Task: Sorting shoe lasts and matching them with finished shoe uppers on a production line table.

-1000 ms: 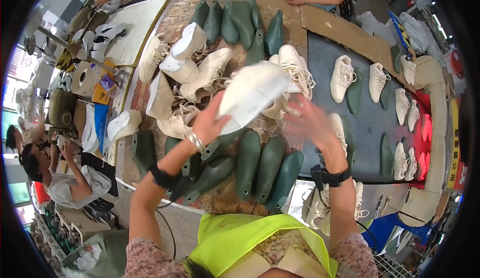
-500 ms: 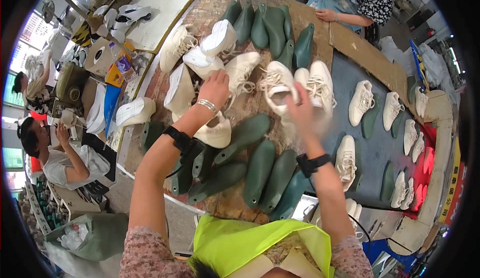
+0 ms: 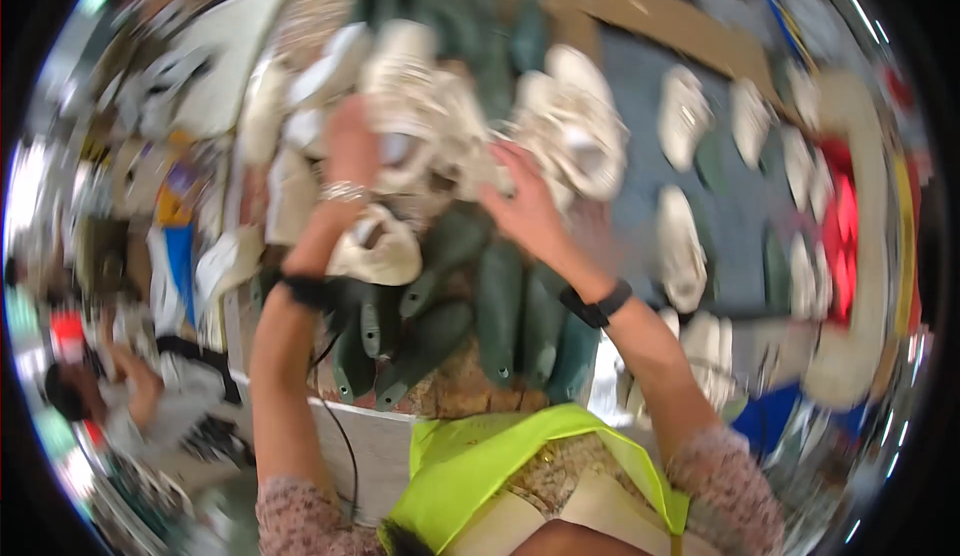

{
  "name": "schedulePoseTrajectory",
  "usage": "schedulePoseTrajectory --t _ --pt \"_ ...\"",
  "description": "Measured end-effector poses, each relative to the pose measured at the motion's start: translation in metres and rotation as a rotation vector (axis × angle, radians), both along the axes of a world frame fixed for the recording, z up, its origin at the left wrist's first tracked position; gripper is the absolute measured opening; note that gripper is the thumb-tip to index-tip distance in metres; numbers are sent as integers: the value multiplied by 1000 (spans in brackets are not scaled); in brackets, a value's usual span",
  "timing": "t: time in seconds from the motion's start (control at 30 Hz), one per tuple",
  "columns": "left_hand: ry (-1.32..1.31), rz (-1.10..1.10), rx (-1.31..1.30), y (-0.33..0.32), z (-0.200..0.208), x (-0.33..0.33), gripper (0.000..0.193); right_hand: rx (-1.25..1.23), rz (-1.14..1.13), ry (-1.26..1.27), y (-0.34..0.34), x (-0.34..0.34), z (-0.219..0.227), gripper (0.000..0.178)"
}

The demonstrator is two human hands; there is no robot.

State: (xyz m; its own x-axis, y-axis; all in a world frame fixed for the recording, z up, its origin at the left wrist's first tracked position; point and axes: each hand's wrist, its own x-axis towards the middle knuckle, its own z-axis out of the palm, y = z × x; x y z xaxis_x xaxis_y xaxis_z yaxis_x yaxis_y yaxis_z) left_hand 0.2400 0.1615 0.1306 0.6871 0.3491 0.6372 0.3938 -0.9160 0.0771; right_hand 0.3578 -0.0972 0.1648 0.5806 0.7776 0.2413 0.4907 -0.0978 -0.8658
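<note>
Head view: my left hand (image 3: 352,146) is beside a cream shoe (image 3: 402,66) in the heap on the table (image 3: 440,394); blur hides the fingertips, so I cannot tell whether they are clamped on it or only resting near; my right hand (image 3: 522,191) is stretched toward another shoe (image 3: 460,141), thumb and fingers apart, with nothing seen gripped between them; whether they touch that shoe, I cannot tell. More cream shoes lie left of my left hand; one low shoe (image 3: 385,256) sits just above the near lasts (image 3: 498,316); a pair (image 3: 585,91) lies beyond my right hand, close to the belt (image 3: 735,216).

As I judge it, the work is partway: on the belt, several shoes (image 3: 684,121) stand laces up, some with a green last (image 3: 709,161) alongside, and these look dealt with; on the table, the heap, the near lasts and the far lasts (image 3: 455,26) look left to handle; smear keeps me from counting any of them.
</note>
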Motion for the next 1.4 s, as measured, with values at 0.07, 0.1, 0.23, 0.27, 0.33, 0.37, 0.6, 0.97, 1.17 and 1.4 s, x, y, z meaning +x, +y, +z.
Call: schedulePoseTrajectory --t 0.07,0.1,0.23,0.27,0.33,0.37,0.6,0.97,1.17,1.4 --pt "224 160 -707 -53 55 -1 42 -102 13 612 -36 0 26 74" --pt "171 141 -782 -74 82 -14 41 -4 26 722 -49 -16 43 81" --pt "-71 -299 -744 -216 109 -44 52 325 14 849 -116 -79 87 105" --pt "17 -463 -724 -252 114 -46 59 243 -190 596 -136 -94 81 103" --pt "138 -562 -623 -306 98 -52 60 115 -600 497 -180 -112 46 76" --pt "273 -648 -699 -329 98 -53 61 48 -686 621 -216 -112 41 57" --pt "420 -806 -1020 -375 67 -81 43 -793 -706 102 -401 -127 -20 43" --pt "303 -93 -536 -149 68 -134 58 -901 -236 59 -337 -96 41 41" --pt "439 -164 -510 -116 15 -114 61 -367 150 -313 -58 -45 40 59" --pt "178 -228 -757 -147 115 -141 49 -823 -46 -280 77 -3 -25 95"
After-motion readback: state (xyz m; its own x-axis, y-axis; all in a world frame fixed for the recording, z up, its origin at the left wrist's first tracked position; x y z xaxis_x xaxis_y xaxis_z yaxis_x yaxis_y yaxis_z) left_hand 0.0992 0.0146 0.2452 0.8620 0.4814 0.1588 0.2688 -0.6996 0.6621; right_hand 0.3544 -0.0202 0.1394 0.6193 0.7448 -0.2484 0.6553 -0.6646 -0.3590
